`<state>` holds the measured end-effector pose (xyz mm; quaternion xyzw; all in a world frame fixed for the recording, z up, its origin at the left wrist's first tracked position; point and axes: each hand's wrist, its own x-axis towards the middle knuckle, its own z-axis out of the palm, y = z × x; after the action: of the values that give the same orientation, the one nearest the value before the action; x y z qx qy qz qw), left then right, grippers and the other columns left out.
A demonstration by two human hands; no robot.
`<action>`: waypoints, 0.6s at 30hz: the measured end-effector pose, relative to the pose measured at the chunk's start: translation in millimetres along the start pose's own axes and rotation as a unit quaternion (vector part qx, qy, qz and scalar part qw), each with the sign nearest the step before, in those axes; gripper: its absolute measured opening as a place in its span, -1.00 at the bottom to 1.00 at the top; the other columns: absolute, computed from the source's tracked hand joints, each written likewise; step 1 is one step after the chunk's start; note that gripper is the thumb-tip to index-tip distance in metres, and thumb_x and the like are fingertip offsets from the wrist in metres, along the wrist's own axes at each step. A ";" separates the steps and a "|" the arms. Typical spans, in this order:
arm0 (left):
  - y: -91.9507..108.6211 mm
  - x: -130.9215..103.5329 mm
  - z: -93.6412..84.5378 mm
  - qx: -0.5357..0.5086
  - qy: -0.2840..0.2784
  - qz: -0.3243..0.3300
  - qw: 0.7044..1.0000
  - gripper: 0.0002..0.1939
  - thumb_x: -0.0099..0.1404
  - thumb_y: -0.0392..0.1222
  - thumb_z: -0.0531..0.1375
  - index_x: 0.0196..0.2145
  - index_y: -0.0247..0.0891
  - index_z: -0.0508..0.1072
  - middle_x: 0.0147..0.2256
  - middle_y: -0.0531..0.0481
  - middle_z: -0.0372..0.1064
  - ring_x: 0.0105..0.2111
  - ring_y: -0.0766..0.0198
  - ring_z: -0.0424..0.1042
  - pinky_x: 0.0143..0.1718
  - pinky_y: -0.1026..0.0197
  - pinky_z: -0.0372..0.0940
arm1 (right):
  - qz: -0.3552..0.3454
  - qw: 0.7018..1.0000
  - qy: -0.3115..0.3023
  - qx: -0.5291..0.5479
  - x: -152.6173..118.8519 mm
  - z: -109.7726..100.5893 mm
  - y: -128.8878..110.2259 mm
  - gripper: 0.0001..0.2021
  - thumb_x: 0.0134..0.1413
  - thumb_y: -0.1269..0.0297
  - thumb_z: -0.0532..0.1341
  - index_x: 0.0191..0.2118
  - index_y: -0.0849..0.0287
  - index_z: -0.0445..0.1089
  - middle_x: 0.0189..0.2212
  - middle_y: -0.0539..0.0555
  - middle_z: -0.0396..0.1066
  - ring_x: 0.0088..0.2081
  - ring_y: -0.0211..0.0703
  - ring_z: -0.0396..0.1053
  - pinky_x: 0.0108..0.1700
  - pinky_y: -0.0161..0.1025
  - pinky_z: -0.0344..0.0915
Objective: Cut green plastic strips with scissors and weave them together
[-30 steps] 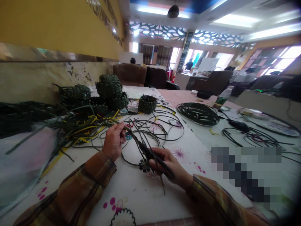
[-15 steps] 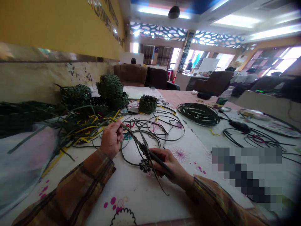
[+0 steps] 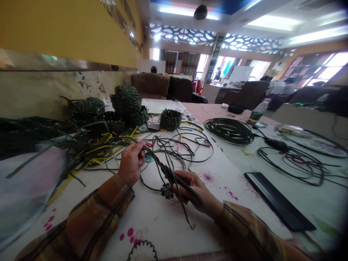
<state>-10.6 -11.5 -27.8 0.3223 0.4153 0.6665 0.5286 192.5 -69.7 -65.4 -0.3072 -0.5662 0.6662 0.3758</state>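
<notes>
Over a white table (image 3: 163, 228), the left hand (image 3: 131, 163) pinches a dark strip (image 3: 152, 154); the right hand (image 3: 198, 191) grips a dark tool (image 3: 183, 182), partly hidden. Wall lettering (image 3: 117, 16) is blurred.

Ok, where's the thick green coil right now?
In the head view, the thick green coil lies right of centre on the table, beyond the right hand, with the bottle just behind its right end and a small basket to its left.
</notes>
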 end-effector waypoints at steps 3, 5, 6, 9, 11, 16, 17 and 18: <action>0.4 -0.7 0.5 0.001 -0.001 0.001 1.000 -0.66 0.04 -0.07 0.38 -0.54 -0.32 0.33 -0.70 0.19 0.12 -0.78 0.55 -0.05 -0.79 0.44 -0.12 | 0.000 1.000 0.000 -0.025 -1.1 -1.5 -2.4 -0.63 0.04 0.01 0.38 -0.30 0.27 0.40 -0.60 -0.10 0.21 -0.64 -0.45 0.07 -0.64 -0.46 0.01; 1.1 -0.8 0.5 0.005 -0.005 0.000 1.000 -0.67 0.04 -0.07 0.38 -0.53 -0.33 0.35 -0.70 0.19 0.12 -0.78 0.55 -0.04 -0.79 0.44 -0.12 | 0.000 0.999 0.002 -0.045 -1.7 -1.3 -5.3 -0.62 0.04 0.01 0.38 -0.32 0.27 0.39 -0.61 -0.10 0.19 -0.64 -0.46 0.06 -0.64 -0.47 -0.02; 1.6 -0.5 0.1 0.008 -0.008 -0.001 1.000 -0.68 0.04 -0.07 0.38 -0.53 -0.34 0.36 -0.69 0.18 0.13 -0.78 0.55 -0.03 -0.79 0.44 -0.12 | -0.001 0.999 0.003 -0.053 -2.0 -0.6 -6.9 -0.62 0.04 0.01 0.39 -0.32 0.27 0.39 -0.62 -0.11 0.18 -0.65 -0.46 0.05 -0.65 -0.47 -0.04; 3.8 2.2 -2.0 -0.001 -0.011 0.004 1.000 -0.71 0.08 -0.07 0.35 -0.50 -0.36 0.41 -0.68 0.17 0.14 -0.78 0.55 -0.02 -0.78 0.44 -0.11 | -0.001 0.998 0.008 -0.061 -2.1 2.4 -9.6 -0.62 0.03 0.01 0.39 -0.32 0.28 0.40 -0.64 -0.12 0.17 -0.65 -0.47 0.05 -0.66 -0.48 -0.05; 5.8 4.5 -3.5 -0.011 -0.005 0.009 1.000 -0.73 0.12 -0.08 0.32 -0.49 -0.36 0.42 -0.67 0.17 0.14 -0.78 0.55 -0.03 -0.78 0.44 -0.11 | 0.003 0.998 0.015 -0.053 -1.5 4.0 -8.4 -0.61 0.01 0.01 0.40 -0.30 0.28 0.42 -0.62 -0.11 0.19 -0.65 -0.46 0.07 -0.67 -0.48 -0.02; 7.0 3.8 -2.3 0.005 0.015 0.009 1.000 -0.74 0.11 -0.12 0.32 -0.54 -0.34 0.38 -0.69 0.19 0.09 -0.78 0.56 -0.04 -0.77 0.45 -0.12 | 0.025 0.999 0.016 -0.016 0.9 3.3 -3.4 -0.53 -0.08 0.00 0.44 -0.18 0.28 0.44 -0.57 -0.10 0.22 -0.63 -0.44 0.14 -0.64 -0.46 0.12; 6.0 2.5 -1.5 0.009 0.012 0.011 1.000 -0.73 0.11 -0.11 0.32 -0.54 -0.34 0.37 -0.69 0.19 0.09 -0.78 0.56 -0.04 -0.77 0.45 -0.12 | 0.025 0.999 0.015 -0.014 1.1 2.7 -3.2 -0.52 -0.10 0.01 0.46 -0.16 0.28 0.44 -0.57 -0.10 0.23 -0.63 -0.44 0.14 -0.64 -0.46 0.13; 4.7 1.3 -0.9 0.013 0.007 0.013 1.000 -0.72 0.10 -0.10 0.33 -0.54 -0.33 0.36 -0.69 0.19 0.10 -0.78 0.56 -0.04 -0.77 0.44 -0.12 | 0.022 1.000 0.016 -0.014 1.3 2.0 -3.1 -0.50 -0.11 0.02 0.46 -0.14 0.29 0.44 -0.57 -0.11 0.24 -0.64 -0.44 0.15 -0.64 -0.46 0.13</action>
<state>-13.7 -11.0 -24.0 0.3303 0.4236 0.6700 0.5124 190.6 -69.4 -61.9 -0.3353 -0.5623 0.6617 0.3653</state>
